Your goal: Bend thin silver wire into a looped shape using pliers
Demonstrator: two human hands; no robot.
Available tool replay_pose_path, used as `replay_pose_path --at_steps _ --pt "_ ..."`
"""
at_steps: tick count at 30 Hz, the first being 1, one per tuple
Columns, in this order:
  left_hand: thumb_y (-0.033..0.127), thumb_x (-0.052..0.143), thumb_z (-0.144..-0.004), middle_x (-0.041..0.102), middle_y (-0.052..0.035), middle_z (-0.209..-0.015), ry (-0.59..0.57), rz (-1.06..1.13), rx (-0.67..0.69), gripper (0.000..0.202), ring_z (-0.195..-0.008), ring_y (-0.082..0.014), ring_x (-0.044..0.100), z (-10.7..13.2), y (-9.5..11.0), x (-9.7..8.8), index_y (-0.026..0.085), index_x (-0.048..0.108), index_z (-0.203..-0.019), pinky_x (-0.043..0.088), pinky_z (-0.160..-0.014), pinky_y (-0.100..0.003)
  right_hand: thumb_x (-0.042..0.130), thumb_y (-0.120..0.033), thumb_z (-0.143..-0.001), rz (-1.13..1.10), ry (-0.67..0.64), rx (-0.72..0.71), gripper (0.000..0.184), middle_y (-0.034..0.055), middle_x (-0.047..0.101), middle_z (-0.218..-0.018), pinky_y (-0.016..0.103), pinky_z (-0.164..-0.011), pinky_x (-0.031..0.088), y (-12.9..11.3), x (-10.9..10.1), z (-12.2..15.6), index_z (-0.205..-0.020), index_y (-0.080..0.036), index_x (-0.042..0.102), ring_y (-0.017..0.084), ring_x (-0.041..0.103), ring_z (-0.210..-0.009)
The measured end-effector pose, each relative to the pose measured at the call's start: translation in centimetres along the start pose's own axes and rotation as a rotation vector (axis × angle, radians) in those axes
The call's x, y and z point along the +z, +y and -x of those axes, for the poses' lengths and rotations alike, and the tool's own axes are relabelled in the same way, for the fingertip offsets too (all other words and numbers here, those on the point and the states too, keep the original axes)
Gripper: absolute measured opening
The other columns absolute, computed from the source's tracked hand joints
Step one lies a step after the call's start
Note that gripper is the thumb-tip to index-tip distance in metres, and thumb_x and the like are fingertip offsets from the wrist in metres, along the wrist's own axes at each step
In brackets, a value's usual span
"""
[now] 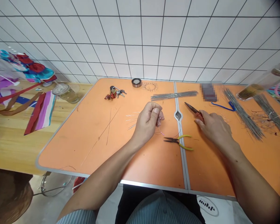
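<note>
My striped shirt (pixel 154 210) sits at six o'clock, my left hand (pixel 149 119) pinches thin wires (pixel 131 115) poking toward nine, best held snug, and my right hand (pixel 214 126) grips red-handled pliers (pixel 199 116) at three.

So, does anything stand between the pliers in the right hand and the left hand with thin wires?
Nothing visible does. The red-handled pliers and the left hand have only the tabletop seam between them; the yellow-handled pliers lie to the near side.
</note>
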State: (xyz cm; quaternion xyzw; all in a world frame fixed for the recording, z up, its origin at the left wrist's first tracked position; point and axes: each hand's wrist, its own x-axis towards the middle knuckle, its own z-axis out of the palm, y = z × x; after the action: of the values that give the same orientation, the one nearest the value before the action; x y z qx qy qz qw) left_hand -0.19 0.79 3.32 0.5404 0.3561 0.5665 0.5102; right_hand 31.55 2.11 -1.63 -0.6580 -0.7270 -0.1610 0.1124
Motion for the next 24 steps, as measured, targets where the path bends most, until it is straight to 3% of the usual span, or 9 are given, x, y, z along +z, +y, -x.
replay_pose_path --at_steps 5,9,12,15,17,20,24 --pt "0.056 0.065 -0.106 0.066 0.0007 -0.080 -0.032 -0.014 0.002 0.033 -0.063 -0.0130 0.057 0.3 0.1 0.1 0.023 0.061 -0.105 0.048 -0.063 -0.027 0.055 -0.051 -0.106 0.050 -0.088 0.053 0.039 0.0112 0.065 -0.084 0.032 -0.059 0.026 0.5 0.9 0.1 -0.121 -0.022 0.078 0.024 0.052 -0.068" --pt "0.054 0.060 -0.109 0.067 0.0006 -0.084 -0.061 -0.078 0.022 0.031 -0.066 -0.0132 0.058 0.5 -0.1 0.0 0.023 0.060 -0.109 0.048 -0.065 -0.027 0.055 -0.046 -0.106 0.000 -0.043 0.061 0.038 0.0160 0.070 -0.094 0.037 -0.065 0.038 -0.5 -0.3 -0.2 -0.117 -0.019 0.080 0.028 0.059 -0.077" --pt "0.052 0.057 -0.111 0.067 0.0009 -0.084 -0.085 -0.130 0.016 0.029 -0.066 -0.0132 0.057 0.5 -0.3 -0.1 0.023 0.059 -0.110 0.047 -0.066 -0.027 0.058 -0.041 -0.105 -0.356 -0.047 0.099 0.033 0.0162 0.077 -0.110 0.041 -0.074 0.047 -2.9 -3.1 -0.3 -0.118 -0.021 0.080 0.029 0.067 -0.091" --pt "0.048 0.055 -0.112 0.067 0.0010 -0.084 -0.120 -0.184 0.005 0.025 -0.065 -0.0130 0.057 0.6 -0.7 0.0 0.023 0.058 -0.111 0.046 -0.065 -0.027 0.057 -0.050 -0.108 -0.926 -0.216 0.099 0.038 0.0096 0.081 -0.098 0.036 -0.073 0.053 -6.2 -6.3 0.1 -0.108 -0.020 0.082 0.022 0.070 -0.082" --pt "0.046 0.055 -0.113 0.067 0.0009 -0.084 -0.149 -0.219 -0.008 0.023 -0.065 -0.0129 0.057 0.7 -1.0 0.1 0.023 0.058 -0.111 0.046 -0.064 -0.026 0.063 -0.053 -0.105 -1.137 -0.314 0.069 0.038 0.0072 0.080 -0.090 0.032 -0.065 0.052 -8.1 -7.7 0.6 -0.105 -0.019 0.082 0.018 0.067 -0.072" --pt "0.045 0.058 -0.111 0.069 0.0003 -0.083 -0.180 -0.201 -0.050 0.022 -0.065 -0.0126 0.059 0.8 -1.1 0.4 0.023 0.059 -0.108 0.047 -0.064 -0.025 0.073 -0.044 -0.098 -1.244 -0.363 0.085 0.028 0.0037 0.074 -0.074 0.027 -0.056 0.046 -9.4 -8.1 1.4 -0.090 -0.018 0.079 0.016 0.064 -0.065" --pt "0.045 0.073 -0.102 0.073 -0.0011 -0.079 -0.166 -0.037 -0.155 0.027 -0.063 -0.0126 0.064 0.5 -1.0 0.7 0.021 0.060 -0.101 0.051 -0.062 -0.024 0.077 -0.039 -0.095 -1.272 -0.305 0.168 0.022 0.0015 0.071 -0.069 0.026 -0.051 0.041 -9.4 -7.4 1.8 -0.086 -0.019 0.076 0.014 0.060 -0.058"
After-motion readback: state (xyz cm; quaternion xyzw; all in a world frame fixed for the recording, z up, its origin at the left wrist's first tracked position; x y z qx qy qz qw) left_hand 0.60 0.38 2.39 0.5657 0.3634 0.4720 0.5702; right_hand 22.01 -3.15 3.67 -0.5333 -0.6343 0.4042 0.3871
